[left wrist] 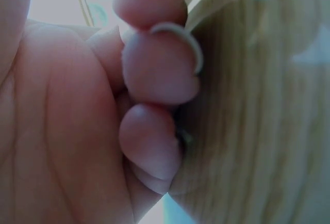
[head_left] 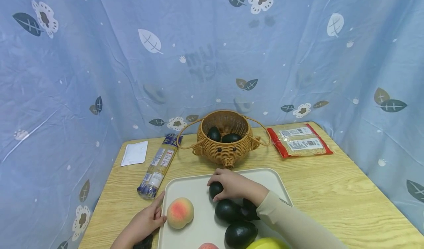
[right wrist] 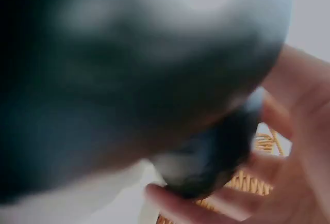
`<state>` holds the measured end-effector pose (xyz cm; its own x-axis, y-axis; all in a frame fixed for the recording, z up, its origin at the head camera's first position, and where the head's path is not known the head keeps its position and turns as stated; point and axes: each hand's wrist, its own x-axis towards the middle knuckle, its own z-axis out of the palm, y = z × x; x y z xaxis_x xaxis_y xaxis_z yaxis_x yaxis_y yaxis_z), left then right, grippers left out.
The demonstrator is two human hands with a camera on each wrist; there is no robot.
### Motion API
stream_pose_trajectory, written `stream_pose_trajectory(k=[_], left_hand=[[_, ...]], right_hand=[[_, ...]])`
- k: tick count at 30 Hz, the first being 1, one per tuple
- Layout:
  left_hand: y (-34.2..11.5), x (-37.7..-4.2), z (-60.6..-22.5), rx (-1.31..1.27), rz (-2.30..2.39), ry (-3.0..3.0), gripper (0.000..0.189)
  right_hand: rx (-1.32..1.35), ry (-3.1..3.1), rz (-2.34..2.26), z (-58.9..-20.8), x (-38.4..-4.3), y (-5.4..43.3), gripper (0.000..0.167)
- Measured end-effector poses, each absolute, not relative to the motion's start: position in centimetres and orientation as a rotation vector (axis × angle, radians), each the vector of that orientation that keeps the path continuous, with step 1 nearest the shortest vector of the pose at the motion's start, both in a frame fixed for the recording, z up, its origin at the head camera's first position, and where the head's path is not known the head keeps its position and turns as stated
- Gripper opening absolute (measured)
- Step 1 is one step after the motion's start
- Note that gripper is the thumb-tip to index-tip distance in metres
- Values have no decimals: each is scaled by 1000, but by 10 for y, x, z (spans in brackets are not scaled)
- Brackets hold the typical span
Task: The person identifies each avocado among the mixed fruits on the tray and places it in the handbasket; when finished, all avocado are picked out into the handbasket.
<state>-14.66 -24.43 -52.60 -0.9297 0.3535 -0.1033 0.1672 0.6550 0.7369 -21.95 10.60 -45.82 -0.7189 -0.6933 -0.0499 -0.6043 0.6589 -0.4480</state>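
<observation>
My right hand (head_left: 233,184) reaches over the cream tray (head_left: 192,184) and grips a dark green avocado (head_left: 216,190) by its sides. In the right wrist view, curled fingers go round that avocado (right wrist: 206,157), while a large blurred dark shape fills the foreground. At the tray's left rim is my left hand (head_left: 147,219), its thumb and index finger on the rim and the other fingers curled. The left wrist view shows those curled fingers (left wrist: 160,69) close against the wood. A peach (head_left: 180,213) lies just right of this hand. Another avocado (head_left: 241,235) sits nearer me.
Behind the tray stands a wicker basket (head_left: 225,151) with two avocados (head_left: 231,137) inside. A pasta packet (head_left: 157,168) and white sachet (head_left: 134,153) lie left; a red-edged bag (head_left: 299,140) lies right. The tray also bears a dark, flared-end fruit (head_left: 228,210) and something yellow (head_left: 268,244).
</observation>
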Motion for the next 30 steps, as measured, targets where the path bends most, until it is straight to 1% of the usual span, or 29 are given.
stream_pose_trajectory(k=[11,20,30], left_hand=[[-245,-146,-524,436,1183,2596,85],[-247,-145,-525,455,1183,2603,84],[-247,-146,-527,470,1180,2608,85]], right_hand=[[-1166,2780,-656,-445,-216,108,49],[-1270,2845,-722,-418,-217,115,48],[-1167,2943,-882,-381,-236,129,51]])
